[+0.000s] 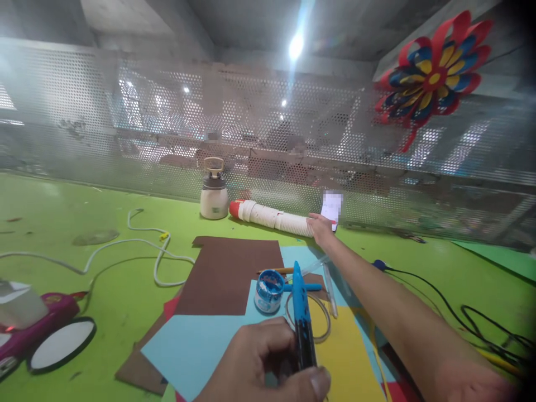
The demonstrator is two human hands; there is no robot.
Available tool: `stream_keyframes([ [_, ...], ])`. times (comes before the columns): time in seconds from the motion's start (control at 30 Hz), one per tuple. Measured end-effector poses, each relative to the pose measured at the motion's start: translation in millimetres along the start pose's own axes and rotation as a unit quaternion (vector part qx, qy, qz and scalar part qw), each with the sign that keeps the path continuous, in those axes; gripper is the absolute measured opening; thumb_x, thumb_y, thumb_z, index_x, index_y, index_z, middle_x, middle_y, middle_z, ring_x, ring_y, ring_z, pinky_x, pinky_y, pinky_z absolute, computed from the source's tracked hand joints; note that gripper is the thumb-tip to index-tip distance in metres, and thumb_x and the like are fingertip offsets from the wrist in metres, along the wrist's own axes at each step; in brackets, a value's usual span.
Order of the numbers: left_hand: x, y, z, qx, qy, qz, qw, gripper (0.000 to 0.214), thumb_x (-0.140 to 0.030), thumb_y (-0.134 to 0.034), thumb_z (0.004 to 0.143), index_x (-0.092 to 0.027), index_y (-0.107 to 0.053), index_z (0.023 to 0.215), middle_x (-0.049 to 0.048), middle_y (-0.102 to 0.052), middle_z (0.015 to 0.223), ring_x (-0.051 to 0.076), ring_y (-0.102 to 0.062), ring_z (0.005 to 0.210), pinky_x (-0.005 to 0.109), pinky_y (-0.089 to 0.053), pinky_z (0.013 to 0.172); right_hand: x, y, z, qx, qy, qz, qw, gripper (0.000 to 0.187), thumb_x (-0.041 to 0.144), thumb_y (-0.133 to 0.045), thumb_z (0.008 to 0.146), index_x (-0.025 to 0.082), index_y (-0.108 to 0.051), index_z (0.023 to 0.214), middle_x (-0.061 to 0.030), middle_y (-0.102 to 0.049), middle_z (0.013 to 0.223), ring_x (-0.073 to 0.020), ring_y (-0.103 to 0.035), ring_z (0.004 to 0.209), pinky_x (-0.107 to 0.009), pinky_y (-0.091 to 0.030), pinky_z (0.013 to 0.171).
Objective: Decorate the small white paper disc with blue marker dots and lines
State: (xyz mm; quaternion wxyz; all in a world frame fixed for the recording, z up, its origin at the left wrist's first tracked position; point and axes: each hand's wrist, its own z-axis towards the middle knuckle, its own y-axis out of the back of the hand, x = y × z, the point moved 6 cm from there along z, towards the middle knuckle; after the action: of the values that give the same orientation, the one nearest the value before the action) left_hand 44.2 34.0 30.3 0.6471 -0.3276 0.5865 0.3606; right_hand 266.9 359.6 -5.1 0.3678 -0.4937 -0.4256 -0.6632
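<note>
In the foreground my left hand (263, 363) is closed around a black marker (303, 318), upright, its top end blue with blue specks lower down. Farther off, my right arm stretches over the table, and my right hand (321, 228) has its fingers around the right end of a long stack of white cups (276, 218) lying on its side. The stack's far left end is red. Just beyond the marker stands an uncovered jar of blue paint (269, 293). A blue stick (314, 287) and a pencil (276, 271) lie beside it.
Sheets of brown paper (234, 268), light blue paper (201, 340) and yellow paper (347, 346) overlap on the green table. A spray bottle (214, 198) and a phone (331, 205) stand at the back. Cables, a tape roll (322, 335) and a purple tool (46, 318) lie around.
</note>
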Motion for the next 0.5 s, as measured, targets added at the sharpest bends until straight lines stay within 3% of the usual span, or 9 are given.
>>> stream_keyframes([
  [0.23, -3.0, -2.7, 0.2, 0.001, 0.001, -0.013, 1.000, 0.042, -0.055, -0.066, 0.077, -0.015, -0.075, 0.082, 0.0060, -0.065, 0.079, 0.020, -0.058, 0.075, 0.034, -0.047, 0.080, 18.0, 1.6, -3.7, 0.017, 0.059, -0.151, 0.987, 0.034, 0.032, -0.059, 0.093, 0.016, -0.057, 0.123, -0.0093, -0.060, 0.123, -0.0220, -0.063, 0.103, -0.043, -0.055, 0.085],
  [0.5, -20.8, 4.4, -6.2, -0.018, -0.013, -0.003, 1.000, 0.036, -0.051, -0.068, 0.077, -0.016, -0.076, 0.079, 0.0058, -0.067, 0.080, 0.022, -0.060, 0.079, 0.034, -0.048, 0.079, 60.5, -10.7, -20.9, -0.012, 0.147, -0.368, 0.918, 0.032, 0.032, -0.058, 0.094, 0.018, -0.058, 0.123, -0.0104, -0.058, 0.127, -0.0226, -0.061, 0.107, -0.044, -0.053, 0.089],
])
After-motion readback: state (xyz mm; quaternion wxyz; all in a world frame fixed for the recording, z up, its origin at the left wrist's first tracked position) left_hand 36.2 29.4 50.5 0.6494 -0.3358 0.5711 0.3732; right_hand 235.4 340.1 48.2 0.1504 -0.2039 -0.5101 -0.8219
